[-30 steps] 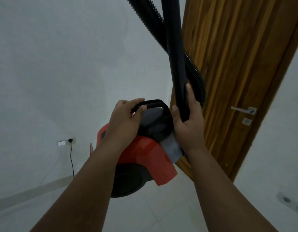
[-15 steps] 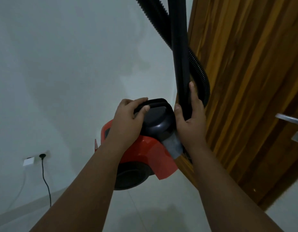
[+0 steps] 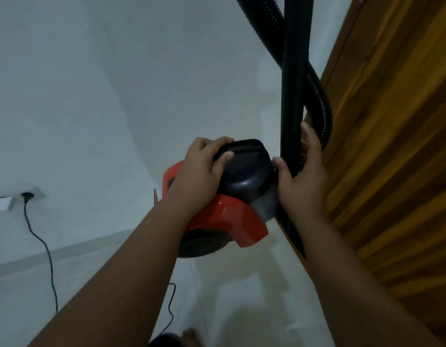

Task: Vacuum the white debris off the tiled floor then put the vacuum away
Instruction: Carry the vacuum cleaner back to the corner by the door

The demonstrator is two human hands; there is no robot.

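Around the black handle on top of the vacuum our left hand is closed. The fingers curl over the far edge and the thumb presses on the dark cover, so we judge that this hand takes the weight of the red body. Just beside it, our right hand grips the rigid black tube, thumb on one side and fingers on the other. We think the tube is held upright and close to the body so that it does not swing or fall while the machine is moved.

The ribbed hose loops behind this tube and crosses it higher up (where it joins the body is hidden by the right hand). The vacuum is near the corner where the pale wall meets the wooden door. It seems lifted above the tiled floor, though we cannot tell this for sure.

No white debris shows on the part of floor that we see, so we think the putting away is in hand. At the left, a black cord hangs from a socket in the wall. If it belongs to the vacuum, it could pull tight.
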